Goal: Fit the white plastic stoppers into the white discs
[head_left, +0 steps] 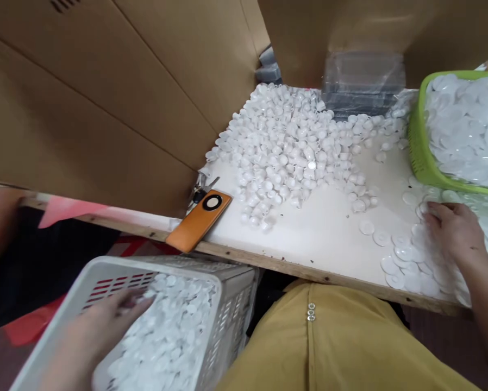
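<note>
My left hand (pixel 101 326), smeared by motion, hangs over the white plastic basket (pixel 223 274). Its thumb and fingers look slightly apart, and nothing shows between them. In that basket lie many small white plastic pieces (pixel 174 320). On the right of the table, my right hand (pixel 456 231) has its fingertips closed at the edge of a thin white plastic disc (pixel 422 209). More flat white discs (pixel 405 252) are scattered around and under this hand. A large heap of small white cup-like pieces (pixel 285 141) covers the middle and back of the table.
A green basket (pixel 421 146) full of white discs stands at the back right. An orange phone (pixel 199 220) and keys (pixel 199 190) lie at the table's left edge. Cardboard walls (pixel 146 81) enclose the back and left. A clear plastic-wrapped stack (pixel 362 81) stands behind the heap.
</note>
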Tool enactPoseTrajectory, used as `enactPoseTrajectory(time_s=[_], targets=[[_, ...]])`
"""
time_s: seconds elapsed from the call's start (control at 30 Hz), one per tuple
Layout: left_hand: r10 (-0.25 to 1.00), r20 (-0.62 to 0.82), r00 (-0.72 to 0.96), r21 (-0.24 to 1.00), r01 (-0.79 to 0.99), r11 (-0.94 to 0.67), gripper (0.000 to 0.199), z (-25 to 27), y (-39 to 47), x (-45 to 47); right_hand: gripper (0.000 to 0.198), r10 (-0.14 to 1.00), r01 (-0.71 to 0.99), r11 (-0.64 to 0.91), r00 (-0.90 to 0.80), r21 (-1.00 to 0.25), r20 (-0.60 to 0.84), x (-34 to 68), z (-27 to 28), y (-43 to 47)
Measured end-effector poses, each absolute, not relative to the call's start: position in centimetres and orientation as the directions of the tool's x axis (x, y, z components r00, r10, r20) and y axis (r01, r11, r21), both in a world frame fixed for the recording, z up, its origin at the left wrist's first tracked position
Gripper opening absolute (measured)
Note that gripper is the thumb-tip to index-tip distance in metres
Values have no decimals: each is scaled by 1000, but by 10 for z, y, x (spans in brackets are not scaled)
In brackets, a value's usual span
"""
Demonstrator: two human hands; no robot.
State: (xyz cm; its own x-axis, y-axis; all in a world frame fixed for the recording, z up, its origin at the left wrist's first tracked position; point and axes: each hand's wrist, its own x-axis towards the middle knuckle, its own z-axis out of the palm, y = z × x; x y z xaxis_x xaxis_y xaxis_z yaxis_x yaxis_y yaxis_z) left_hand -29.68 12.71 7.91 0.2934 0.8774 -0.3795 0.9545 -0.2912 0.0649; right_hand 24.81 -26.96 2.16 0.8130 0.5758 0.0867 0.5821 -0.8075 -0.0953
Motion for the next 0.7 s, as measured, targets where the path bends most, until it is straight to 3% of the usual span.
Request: enactPoseTrajectory(time_s=[0.13, 0.23, 0.43, 0.7], targets=[[859, -101, 502, 329, 831, -448, 33, 73, 91, -191, 37, 558, 561, -805, 826, -190, 75, 235, 18, -252], [741, 24, 671, 475, 645, -599, 30, 58, 68, -98, 28, 559, 552, -798, 828, -241, 45, 227, 22, -241], [685, 5, 729, 409, 623, -666, 39, 21, 47, 4, 37, 484, 454, -843, 874, -289, -37, 225, 27, -239], [624, 47, 780, 305, 583, -753, 23, 18, 44, -3, 37, 483, 439, -836, 873, -329, -65, 222, 24, -231]])
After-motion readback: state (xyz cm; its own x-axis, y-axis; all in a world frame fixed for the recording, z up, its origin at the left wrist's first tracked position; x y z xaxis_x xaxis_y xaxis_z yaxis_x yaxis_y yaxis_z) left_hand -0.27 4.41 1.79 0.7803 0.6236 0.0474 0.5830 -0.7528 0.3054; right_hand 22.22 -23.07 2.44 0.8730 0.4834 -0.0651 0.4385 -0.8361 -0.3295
